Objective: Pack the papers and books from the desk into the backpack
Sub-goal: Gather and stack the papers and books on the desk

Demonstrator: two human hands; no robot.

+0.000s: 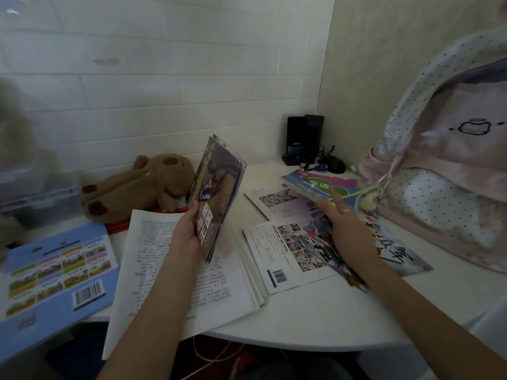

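My left hand (188, 231) grips a thin stack of dark-covered magazines (216, 193), held upright above the desk (315, 322). My right hand (343, 223) reaches over to a green and blue book (318, 185), its fingers on the book's near edge. A pink and white dotted backpack (439, 171) stands at the right. A white stack of printed papers (175, 272) lies in the middle. Two white booklets (285, 250) lie right of it. A blue book (55, 270) lies at the left edge.
A brown plush toy (134, 185) lies behind the papers on something red. Black speakers (303, 138) and a mouse (333, 163) sit in the far corner. A clear plastic box (35, 193) stands at the far left. A calligraphy-print booklet (395, 250) lies beside the backpack.
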